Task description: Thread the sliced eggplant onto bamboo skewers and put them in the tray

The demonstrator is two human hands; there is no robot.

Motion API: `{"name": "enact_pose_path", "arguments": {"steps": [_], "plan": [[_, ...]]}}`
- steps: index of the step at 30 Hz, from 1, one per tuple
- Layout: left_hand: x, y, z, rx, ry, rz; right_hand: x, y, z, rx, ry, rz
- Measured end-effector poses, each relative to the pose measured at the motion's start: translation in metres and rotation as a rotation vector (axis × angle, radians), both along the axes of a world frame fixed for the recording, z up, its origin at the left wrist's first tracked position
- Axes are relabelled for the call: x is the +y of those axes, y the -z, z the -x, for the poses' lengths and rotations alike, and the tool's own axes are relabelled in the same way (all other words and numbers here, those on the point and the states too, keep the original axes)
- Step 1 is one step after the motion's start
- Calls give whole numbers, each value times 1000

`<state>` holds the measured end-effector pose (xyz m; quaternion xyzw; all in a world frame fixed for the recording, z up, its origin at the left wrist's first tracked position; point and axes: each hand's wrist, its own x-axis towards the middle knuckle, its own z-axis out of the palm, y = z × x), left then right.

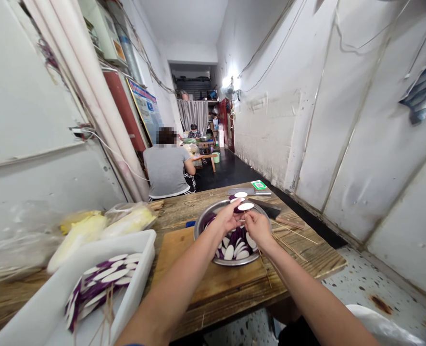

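Over a metal bowl [242,263] of sliced purple eggplant [239,247], my two hands meet. My left hand [228,220] is closed around eggplant slices, with white oval faces showing above its fingers. My right hand [258,228] pinches close against it, just under a white-faced eggplant slice [245,206]. A thin bamboo skewer [266,270] runs down below my right hand and seems held in it; its upper part is hidden. The bowl rests partly on a wooden cutting board [177,254].
A white tub [148,245] at left holds skewered eggplant slices [112,274]. Right of the bowl lie a cleaver [290,221] and loose skewers [288,246]; a second knife [244,191] lies behind. Plastic bags [126,218] sit at left. A person in grey [166,170] sits beyond the table.
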<state>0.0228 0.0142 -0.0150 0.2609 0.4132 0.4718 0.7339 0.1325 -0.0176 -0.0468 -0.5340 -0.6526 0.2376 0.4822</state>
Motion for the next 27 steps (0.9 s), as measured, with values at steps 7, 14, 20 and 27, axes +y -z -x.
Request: {"name": "enact_pose_path", "arguments": {"steps": [7,14,20,27], "plan": [[10,4,15,-93,-165,-78,1,3,1,1,-63,-6],[6,4,14,0,160,45,4,6,0,23,-46,-7],[3,6,9,83,210,-29,4,5,0,73,-55,-10],[8,6,13,19,117,-14,3,8,0,95,-68,-59]]}}
